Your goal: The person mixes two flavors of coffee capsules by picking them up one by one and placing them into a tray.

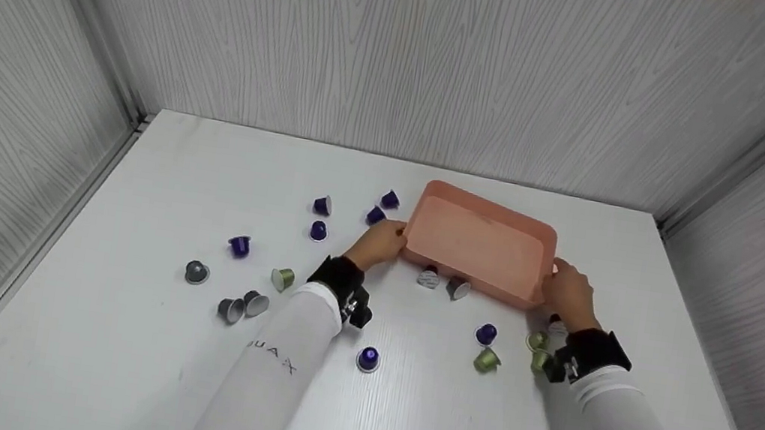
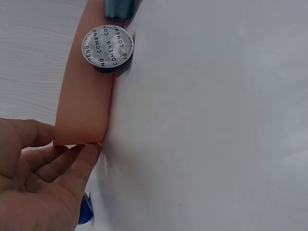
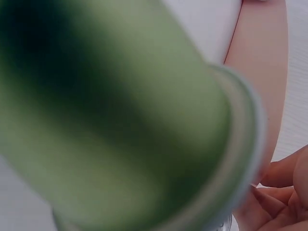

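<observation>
A shallow pink-orange tray [image 1: 477, 243] sits at the back right of the white table, slightly turned, with nothing inside it. At its left end my left hand [image 1: 378, 243] pinches the wall, thumb on the rim side and fingers below in the left wrist view. My right hand [image 1: 570, 295] holds the opposite end; only part of its fingers [image 3: 272, 199] shows in the right wrist view. Against the tray's near side lie two coffee capsules, one with a printed silver lid [image 2: 108, 46] and a grey one [image 1: 458, 288]. A blurred green capsule [image 3: 115, 115] fills much of the right wrist view.
Purple capsules [image 1: 322, 204] are scattered left of the tray, with grey ones [image 1: 231, 310] and a green one [image 1: 283, 278] nearer. Below the right hand lie several green capsules [image 1: 487, 360] and a blue one [image 1: 486, 334]. Panelled walls [image 1: 407, 52] enclose the table's back and sides.
</observation>
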The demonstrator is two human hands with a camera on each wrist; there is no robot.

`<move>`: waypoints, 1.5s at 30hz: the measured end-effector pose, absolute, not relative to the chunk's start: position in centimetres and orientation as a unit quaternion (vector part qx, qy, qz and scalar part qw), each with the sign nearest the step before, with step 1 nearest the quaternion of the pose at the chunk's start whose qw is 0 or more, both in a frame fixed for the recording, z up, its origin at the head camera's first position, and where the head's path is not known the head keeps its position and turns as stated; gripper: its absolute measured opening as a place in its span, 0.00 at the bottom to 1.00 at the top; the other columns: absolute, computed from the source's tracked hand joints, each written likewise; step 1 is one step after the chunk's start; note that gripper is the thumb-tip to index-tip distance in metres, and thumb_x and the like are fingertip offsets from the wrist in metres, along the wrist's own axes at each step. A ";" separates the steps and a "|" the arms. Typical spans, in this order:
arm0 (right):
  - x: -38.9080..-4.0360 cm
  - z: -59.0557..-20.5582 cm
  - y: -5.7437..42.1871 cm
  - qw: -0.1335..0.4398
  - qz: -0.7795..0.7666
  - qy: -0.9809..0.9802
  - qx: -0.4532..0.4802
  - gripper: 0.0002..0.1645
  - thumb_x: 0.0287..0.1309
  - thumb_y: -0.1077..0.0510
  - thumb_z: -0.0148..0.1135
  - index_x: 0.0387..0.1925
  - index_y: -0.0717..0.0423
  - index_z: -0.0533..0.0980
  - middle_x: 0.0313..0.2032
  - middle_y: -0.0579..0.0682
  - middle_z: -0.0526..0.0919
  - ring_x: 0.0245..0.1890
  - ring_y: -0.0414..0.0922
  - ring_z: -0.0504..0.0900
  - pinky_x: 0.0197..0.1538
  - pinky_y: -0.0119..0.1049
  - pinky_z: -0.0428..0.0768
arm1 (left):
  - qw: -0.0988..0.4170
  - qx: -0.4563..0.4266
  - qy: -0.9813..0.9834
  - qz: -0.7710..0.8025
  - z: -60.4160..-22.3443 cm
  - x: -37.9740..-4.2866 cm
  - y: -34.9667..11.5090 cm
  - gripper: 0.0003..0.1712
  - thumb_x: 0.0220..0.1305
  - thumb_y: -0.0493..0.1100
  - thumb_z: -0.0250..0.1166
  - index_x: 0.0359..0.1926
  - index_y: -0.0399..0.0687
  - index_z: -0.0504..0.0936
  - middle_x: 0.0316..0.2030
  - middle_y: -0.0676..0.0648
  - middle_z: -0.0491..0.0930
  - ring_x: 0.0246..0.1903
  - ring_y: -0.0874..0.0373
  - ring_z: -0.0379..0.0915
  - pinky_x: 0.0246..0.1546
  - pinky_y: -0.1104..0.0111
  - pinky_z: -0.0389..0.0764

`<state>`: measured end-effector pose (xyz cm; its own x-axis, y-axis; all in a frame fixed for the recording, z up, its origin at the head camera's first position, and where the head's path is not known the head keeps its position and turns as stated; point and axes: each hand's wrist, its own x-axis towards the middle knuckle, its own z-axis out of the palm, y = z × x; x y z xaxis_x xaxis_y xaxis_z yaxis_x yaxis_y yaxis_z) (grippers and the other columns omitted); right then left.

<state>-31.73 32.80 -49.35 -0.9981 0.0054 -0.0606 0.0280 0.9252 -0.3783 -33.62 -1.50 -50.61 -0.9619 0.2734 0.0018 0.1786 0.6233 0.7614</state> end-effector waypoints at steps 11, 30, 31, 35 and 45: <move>-32.0 -49.4 32.2 0.066 -0.250 0.966 -0.007 0.31 0.73 0.58 0.45 0.72 0.67 0.57 0.55 0.68 0.77 0.39 0.55 0.85 0.42 0.47 0.80 | 0.064 0.116 0.900 0.416 -50.3 -32.7 -3.2 0.16 0.69 0.33 0.49 0.48 0.32 0.82 0.33 0.44 0.78 0.33 0.55 0.69 0.33 0.69 0.69; -32.2 -49.8 29.7 0.120 -0.325 0.937 -0.032 0.32 0.74 0.60 0.46 0.74 0.65 0.52 0.58 0.71 0.74 0.43 0.56 0.85 0.41 0.41 0.83 | 0.078 0.125 0.900 0.411 -50.6 -30.9 -6.9 0.27 0.62 0.30 0.49 0.63 0.37 0.74 0.52 0.38 0.80 0.44 0.50 0.72 0.53 0.58 0.73; -32.2 -49.9 29.5 0.121 -0.324 0.938 -0.033 0.32 0.74 0.60 0.46 0.73 0.66 0.53 0.58 0.71 0.74 0.44 0.57 0.84 0.41 0.42 0.83 | 0.076 0.125 0.901 0.409 -50.7 -30.8 -7.1 0.27 0.61 0.30 0.49 0.62 0.36 0.75 0.52 0.38 0.80 0.45 0.50 0.72 0.54 0.57 0.73; -32.2 -49.9 28.7 0.120 -0.317 0.940 -0.045 0.32 0.74 0.60 0.46 0.72 0.69 0.54 0.57 0.71 0.74 0.46 0.57 0.83 0.41 0.42 0.83 | 0.070 0.123 0.903 0.406 -50.6 -30.2 -7.8 0.27 0.60 0.30 0.48 0.61 0.34 0.75 0.52 0.36 0.80 0.47 0.48 0.72 0.56 0.55 0.72; -32.4 -50.2 26.8 0.133 -0.357 0.923 -0.051 0.31 0.74 0.60 0.46 0.73 0.66 0.54 0.58 0.69 0.75 0.44 0.54 0.84 0.41 0.39 0.83 | 0.072 0.141 0.912 0.379 -50.4 -28.8 -10.1 0.30 0.62 0.31 0.48 0.66 0.32 0.67 0.56 0.34 0.77 0.52 0.46 0.73 0.58 0.53 0.70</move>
<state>-32.41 26.80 -50.16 -0.9594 -0.1893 -0.2092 0.0008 0.7396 -0.6731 -28.80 -10.14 -50.45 -0.9499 0.3116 -0.0239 0.2026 0.6723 0.7120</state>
